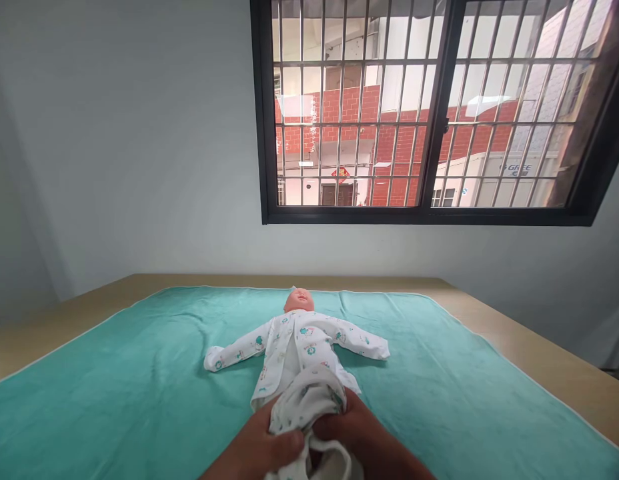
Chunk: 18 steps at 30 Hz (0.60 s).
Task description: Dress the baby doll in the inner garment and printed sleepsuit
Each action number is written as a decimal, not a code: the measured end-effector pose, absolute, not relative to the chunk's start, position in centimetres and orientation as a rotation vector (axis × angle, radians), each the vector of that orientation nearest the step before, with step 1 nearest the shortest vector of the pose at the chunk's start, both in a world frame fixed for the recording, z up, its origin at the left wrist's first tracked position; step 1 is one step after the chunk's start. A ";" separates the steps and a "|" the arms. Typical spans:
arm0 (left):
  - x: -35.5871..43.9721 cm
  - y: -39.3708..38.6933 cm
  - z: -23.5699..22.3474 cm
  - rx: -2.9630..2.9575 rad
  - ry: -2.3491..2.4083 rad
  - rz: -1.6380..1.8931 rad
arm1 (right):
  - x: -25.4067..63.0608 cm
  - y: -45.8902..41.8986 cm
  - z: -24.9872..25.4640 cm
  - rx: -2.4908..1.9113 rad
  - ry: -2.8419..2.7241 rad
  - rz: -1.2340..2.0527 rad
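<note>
A baby doll (298, 301) lies on its back on a teal blanket (139, 373), head toward the window, arms spread. It wears a white printed top (294, 343). Bunched white printed trousers (304, 400) cover its lower body near the bottom edge of the picture. My left hand (262, 445) grips the bunched cloth from the left, fingers curled over it. My right hand (354, 430) holds the same cloth from the right, fingers closed on it. The doll's legs are hidden under the cloth and my hands.
The blanket covers a light wooden table (539, 360) that stands against a grey wall. A barred black-framed window (429, 113) is above the far right side, with a red brick building outside.
</note>
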<state>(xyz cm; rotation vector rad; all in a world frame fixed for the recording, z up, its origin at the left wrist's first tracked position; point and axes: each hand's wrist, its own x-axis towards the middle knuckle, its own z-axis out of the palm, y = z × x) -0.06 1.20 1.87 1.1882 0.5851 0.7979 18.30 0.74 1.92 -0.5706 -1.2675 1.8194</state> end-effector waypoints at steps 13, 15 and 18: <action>-0.7 -2.1 4.8 1.310 0.810 0.940 | 17.6 -0.9 1.7 -0.367 -1.309 1.853; -1.5 -2.8 5.2 1.167 0.863 0.982 | 17.2 -1.6 2.1 -0.386 -1.332 1.901; -2.5 -4.2 5.7 1.016 0.840 0.966 | 16.6 -2.4 2.4 -0.431 -1.376 1.931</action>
